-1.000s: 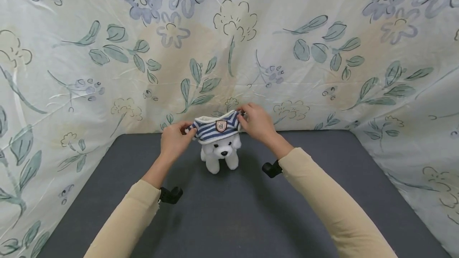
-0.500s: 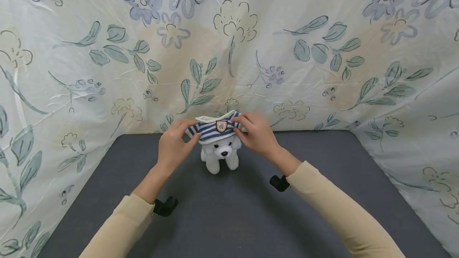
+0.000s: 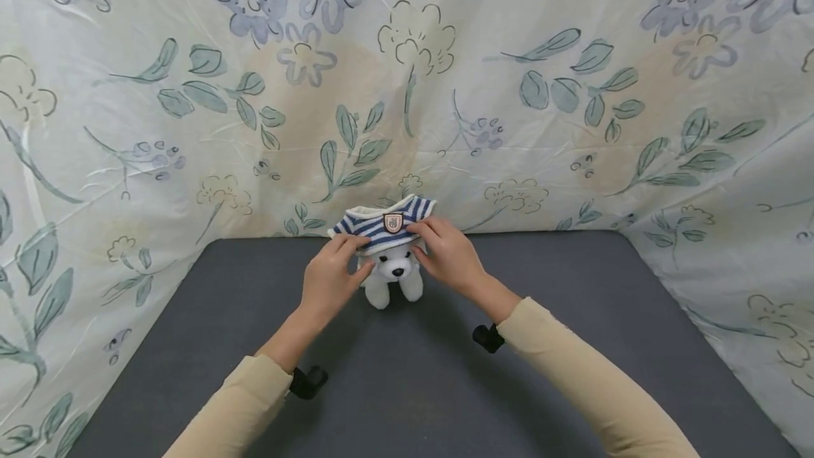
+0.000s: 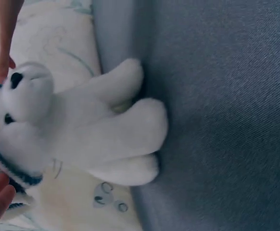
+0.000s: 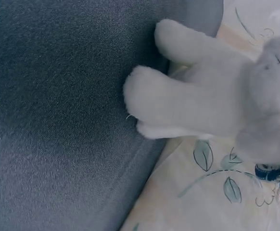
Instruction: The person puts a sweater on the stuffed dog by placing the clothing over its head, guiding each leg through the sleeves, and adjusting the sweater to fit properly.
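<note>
A white plush dog [image 3: 392, 278] stands on the dark table, its face toward me. On top of its head sits a small blue-and-white striped shirt [image 3: 375, 233] with a shield patch; the lower hem lies just above the eyes. My left hand [image 3: 327, 278] has its fingertips at the hem on the left, with the thumb lower, by the dog's face, and spread from the fingers. On the other side, my right hand [image 3: 448, 253] pinches the hem, its thumb beside the dog's ear. In the right wrist view, only a fingertip shows near the hem [image 5: 272, 172].
A dark grey table [image 3: 407, 387] stretches in front of the dog. Directly behind it hangs a floral curtain [image 3: 413, 90], which also closes off both sides. A black wrist camera [image 3: 309, 382] sticks out below the left sleeve, another [image 3: 488, 338] below the right.
Both hands have left the shirt's sleeves and moved down and inward to its lower hem. The left hand's fingers have come off the left sleeve. The dog stays in place.
</note>
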`<state>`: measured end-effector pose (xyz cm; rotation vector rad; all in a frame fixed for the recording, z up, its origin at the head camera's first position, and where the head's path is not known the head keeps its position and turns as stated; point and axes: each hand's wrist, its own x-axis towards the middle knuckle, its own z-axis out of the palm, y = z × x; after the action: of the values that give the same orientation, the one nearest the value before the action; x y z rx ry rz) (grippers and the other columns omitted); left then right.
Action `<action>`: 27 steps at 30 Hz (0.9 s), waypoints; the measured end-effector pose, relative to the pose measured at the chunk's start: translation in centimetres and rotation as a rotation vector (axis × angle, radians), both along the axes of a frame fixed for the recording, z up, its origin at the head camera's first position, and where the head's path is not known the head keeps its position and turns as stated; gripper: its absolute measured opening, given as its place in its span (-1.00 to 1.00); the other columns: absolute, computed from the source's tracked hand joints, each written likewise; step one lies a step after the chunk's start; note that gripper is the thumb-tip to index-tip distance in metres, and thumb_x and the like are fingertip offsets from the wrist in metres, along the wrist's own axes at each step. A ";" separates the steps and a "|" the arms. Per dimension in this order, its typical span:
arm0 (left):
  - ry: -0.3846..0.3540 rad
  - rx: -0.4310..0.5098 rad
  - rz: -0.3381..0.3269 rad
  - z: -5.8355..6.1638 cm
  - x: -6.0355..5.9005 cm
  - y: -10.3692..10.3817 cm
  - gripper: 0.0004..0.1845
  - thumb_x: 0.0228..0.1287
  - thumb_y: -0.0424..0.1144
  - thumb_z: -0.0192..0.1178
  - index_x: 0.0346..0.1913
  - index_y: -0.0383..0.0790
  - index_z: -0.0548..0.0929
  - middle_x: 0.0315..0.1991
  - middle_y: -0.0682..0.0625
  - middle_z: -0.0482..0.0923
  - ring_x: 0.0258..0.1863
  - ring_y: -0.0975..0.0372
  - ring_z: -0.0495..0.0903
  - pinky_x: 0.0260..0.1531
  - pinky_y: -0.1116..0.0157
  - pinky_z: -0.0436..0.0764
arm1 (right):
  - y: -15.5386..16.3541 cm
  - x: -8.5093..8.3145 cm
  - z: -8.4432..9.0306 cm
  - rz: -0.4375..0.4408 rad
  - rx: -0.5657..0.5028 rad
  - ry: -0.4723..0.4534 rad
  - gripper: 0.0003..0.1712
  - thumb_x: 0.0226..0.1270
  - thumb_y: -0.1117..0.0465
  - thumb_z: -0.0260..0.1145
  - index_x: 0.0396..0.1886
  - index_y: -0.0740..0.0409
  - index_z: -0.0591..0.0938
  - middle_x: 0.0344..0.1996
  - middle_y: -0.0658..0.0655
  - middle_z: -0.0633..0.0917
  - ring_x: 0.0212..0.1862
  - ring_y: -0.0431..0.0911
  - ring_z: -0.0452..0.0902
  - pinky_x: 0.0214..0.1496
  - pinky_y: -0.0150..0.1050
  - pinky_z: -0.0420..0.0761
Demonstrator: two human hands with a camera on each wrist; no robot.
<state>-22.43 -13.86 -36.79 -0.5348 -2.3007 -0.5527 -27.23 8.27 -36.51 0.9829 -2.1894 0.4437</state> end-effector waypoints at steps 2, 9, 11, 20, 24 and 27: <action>-0.003 0.002 0.011 -0.4 -0.1 0.2 -0.61 -0.08 -0.25 0.44 -0.10 -0.14 0.65 -0.24 -0.01 0.55 -0.33 0.20 0.59 -0.47 0.26 0.56 | -0.1 -0.2 -0.2 -0.020 -0.001 0.002 -0.67 0.09 0.26 0.38 -0.10 0.15 0.59 -0.19 0.10 0.59 -0.18 -0.04 0.51 -0.15 -0.20 0.53; 0.063 0.022 0.037 -1.0 -0.7 1.0 -0.78 -0.01 -0.30 0.38 -0.23 -0.15 0.68 -0.33 0.00 0.53 -0.41 0.22 0.57 -0.54 0.28 0.53 | -0.5 -0.8 -0.6 -0.059 -0.050 -0.010 -0.82 0.16 0.31 0.29 -0.21 0.12 0.61 -0.26 0.08 0.61 -0.23 -0.05 0.53 -0.22 -0.21 0.52; 0.081 0.019 0.044 -1.0 -0.7 1.1 -0.84 0.01 -0.31 0.36 -0.28 -0.14 0.69 -0.36 0.01 0.54 -0.45 0.23 0.56 -0.57 0.29 0.51 | -0.5 -0.7 -0.6 -0.050 -0.067 -0.006 -0.84 0.15 0.33 0.29 -0.24 0.11 0.62 -0.29 0.07 0.62 -0.25 -0.06 0.53 -0.24 -0.21 0.52; 0.126 -0.067 0.046 -1.1 0.2 0.7 -0.89 0.00 -0.34 0.37 -0.36 -0.12 0.71 -0.43 0.07 0.60 -0.52 0.27 0.53 -0.62 0.34 0.48 | 0.7 -0.1 -1.6 0.014 -0.045 0.020 -0.84 0.09 0.35 0.34 -0.30 0.10 0.63 -0.34 0.03 0.63 -0.28 -0.09 0.53 -0.17 -0.21 0.51; 0.147 -0.094 0.014 -1.3 0.8 0.5 -0.90 -0.01 -0.34 0.37 -0.39 -0.12 0.71 -0.47 0.09 0.60 -0.56 0.30 0.50 -0.65 0.37 0.44 | 1.1 0.5 -2.1 0.028 -0.027 0.029 -0.84 0.08 0.33 0.36 -0.30 0.10 0.63 -0.34 0.03 0.62 -0.30 -0.09 0.52 -0.24 -0.22 0.51; 0.149 -0.111 0.002 -1.7 1.2 0.3 -0.91 -0.02 -0.34 0.37 -0.40 -0.11 0.70 -0.48 0.10 0.59 -0.58 0.31 0.47 -0.68 0.39 0.41 | 1.3 1.0 -2.5 0.030 -0.016 0.019 -0.86 0.09 0.32 0.35 -0.31 0.09 0.64 -0.34 0.02 0.62 -0.29 -0.09 0.52 -0.24 -0.23 0.51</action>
<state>-21.27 -13.51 -38.46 -0.6059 -2.1982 -0.3727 -26.27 9.58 -39.00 1.0083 -2.1537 0.4636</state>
